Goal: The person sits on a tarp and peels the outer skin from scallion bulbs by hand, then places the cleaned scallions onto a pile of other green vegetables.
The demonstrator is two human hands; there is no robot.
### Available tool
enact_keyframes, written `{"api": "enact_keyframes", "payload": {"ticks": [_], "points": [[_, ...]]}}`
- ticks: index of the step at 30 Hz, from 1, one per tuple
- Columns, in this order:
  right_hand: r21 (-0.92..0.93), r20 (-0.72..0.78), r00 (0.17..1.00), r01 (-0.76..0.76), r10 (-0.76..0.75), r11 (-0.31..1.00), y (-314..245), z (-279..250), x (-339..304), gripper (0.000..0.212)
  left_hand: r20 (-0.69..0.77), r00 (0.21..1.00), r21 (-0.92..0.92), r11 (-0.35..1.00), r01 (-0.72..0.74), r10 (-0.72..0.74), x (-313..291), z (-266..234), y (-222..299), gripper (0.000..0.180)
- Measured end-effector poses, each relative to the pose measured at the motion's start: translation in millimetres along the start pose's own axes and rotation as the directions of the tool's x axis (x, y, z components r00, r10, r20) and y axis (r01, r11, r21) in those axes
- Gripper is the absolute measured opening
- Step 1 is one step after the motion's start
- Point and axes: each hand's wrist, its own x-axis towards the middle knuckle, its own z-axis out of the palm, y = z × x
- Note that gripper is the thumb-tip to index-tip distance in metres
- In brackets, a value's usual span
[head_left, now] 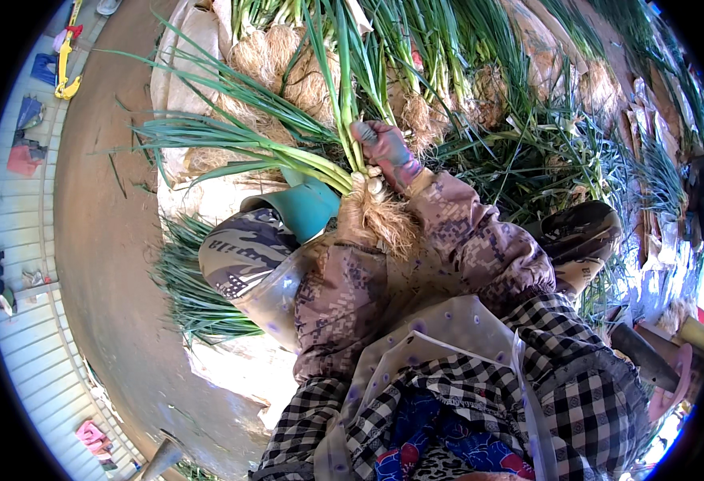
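A small bunch of green onions [332,171] is in front of me, its leaves fanning left and its pale, hairy roots [388,220] hanging toward me. My left hand [358,215] is closed around the bunch near the white bases; the roots partly cover its fingers. With fingers closed, my right hand [390,152] grips upright green stalks [347,104] just above the bulbs. Both forearms wear camouflage sleeves. A teal boot [300,204] shows just left of the bunch.
Bundles of rooted green onions [416,112] line the far side. Loose leaves [520,164] lie in a heap at right, with more greens [196,280] beside my left knee. Pale sheeting [224,365] covers some floor. A yellow tool [65,68] lies far left.
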Motion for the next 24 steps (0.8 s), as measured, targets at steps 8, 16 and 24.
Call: {"api": "enact_keyframes", "payload": {"ticks": [8, 16, 24], "points": [[-0.797, 0.293, 0.944, 0.330, -0.154, 0.506, 44, -32, -10, 0.017, 0.117, 0.988, -0.023, 0.994, 0.108, -0.105, 2, 3, 0, 0.025], [-0.937, 0.336, 0.896, 0.349, 0.291, 0.009, 39, -37, -43, 0.019, -0.246, 0.888, 0.802, 0.596, -0.040, 0.390, 8, -39, -13, 0.022], [-0.970, 0.174, 0.761, 0.025, 0.625, 0.241, 137, -105, -151, 0.017, -0.239, 0.965, 0.231, 0.972, -0.053, 0.109, -7, 22, 36, 0.023]]}}
